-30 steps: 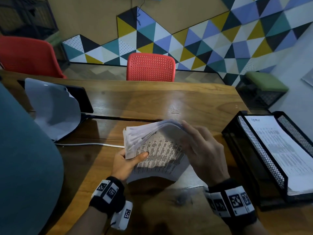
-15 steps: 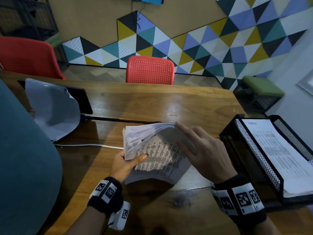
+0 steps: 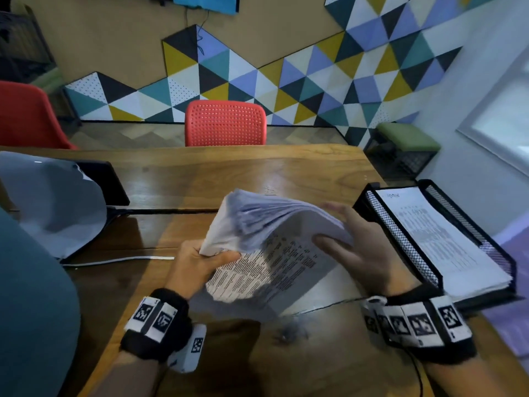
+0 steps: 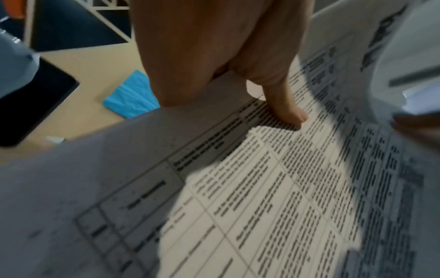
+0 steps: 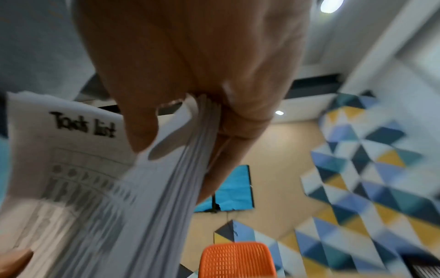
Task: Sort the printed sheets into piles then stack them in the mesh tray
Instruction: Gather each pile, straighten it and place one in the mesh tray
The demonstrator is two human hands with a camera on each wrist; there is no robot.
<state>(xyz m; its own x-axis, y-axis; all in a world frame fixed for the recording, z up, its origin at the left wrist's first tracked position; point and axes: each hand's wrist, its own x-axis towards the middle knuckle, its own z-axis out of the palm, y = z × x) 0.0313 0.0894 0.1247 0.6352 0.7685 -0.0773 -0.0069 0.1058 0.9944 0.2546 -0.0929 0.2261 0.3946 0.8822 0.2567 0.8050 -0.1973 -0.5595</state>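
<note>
A thick stack of printed sheets (image 3: 274, 224) is held bent and tilted above the wooden table (image 3: 257, 170), between both hands. My left hand (image 3: 211, 257) grips its near left corner, the thumb (image 4: 285, 105) pressing on a printed table page (image 4: 262, 188). My right hand (image 3: 340, 227) grips the stack's right edge, thumb beneath and fingers over the top; in the right wrist view the stack (image 5: 114, 206) shows a page headed "Task list". The black mesh tray (image 3: 400, 245) stands at the right, beside my right hand, with printed sheets (image 3: 446, 239) lying in it.
A curled white sheet (image 3: 57, 202) leans over a black device (image 3: 106, 179) at the table's left, and a white cable (image 3: 120, 260) runs toward the stack. A red chair (image 3: 226, 123) stands behind the table, a green stool (image 3: 406, 137) at the far right.
The stack has come up off the table and tilted, its left corner lifted by my left hand. My right hand went from leafing over the top to gripping the right edge.
</note>
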